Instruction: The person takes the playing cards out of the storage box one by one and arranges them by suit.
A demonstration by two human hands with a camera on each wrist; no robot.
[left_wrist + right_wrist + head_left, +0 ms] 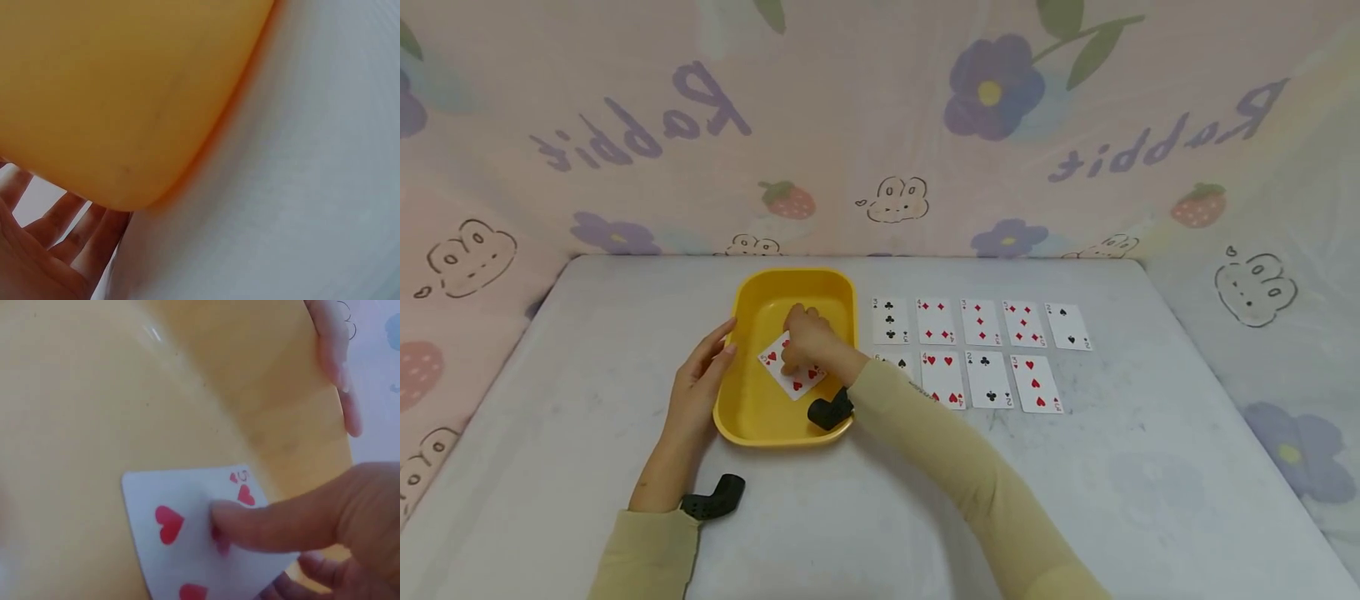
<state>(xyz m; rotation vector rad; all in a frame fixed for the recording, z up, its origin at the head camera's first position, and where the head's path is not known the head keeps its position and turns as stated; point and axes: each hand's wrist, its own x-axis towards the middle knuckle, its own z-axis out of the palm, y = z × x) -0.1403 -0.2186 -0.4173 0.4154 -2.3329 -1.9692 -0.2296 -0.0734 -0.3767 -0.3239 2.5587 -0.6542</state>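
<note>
My right hand (pixel 808 340) reaches into a yellow tray (pixel 745 417) and pinches a five of hearts (pixel 796 385). In the right wrist view the thumb (pixel 275 525) lies across the face of the five of hearts (pixel 144 512), and other fingers are partly hidden beneath it. The card is angled over the tray floor. My left hand (pixel 696 383) rests against the tray's left side, fingertips right at the rim. The left wrist view shows its fingers (pixel 90 240) fairly straight and spread along the outer wall of the tray (pixel 125 94).
Right of the tray, face-up cards lie in two rows. The back row runs from a three of clubs (pixel 890 321) to a two of spades (pixel 1067 326). The front row ends at a three of hearts (pixel 1036 384); the right sleeve (pixel 940 442) partly covers its left end.
</note>
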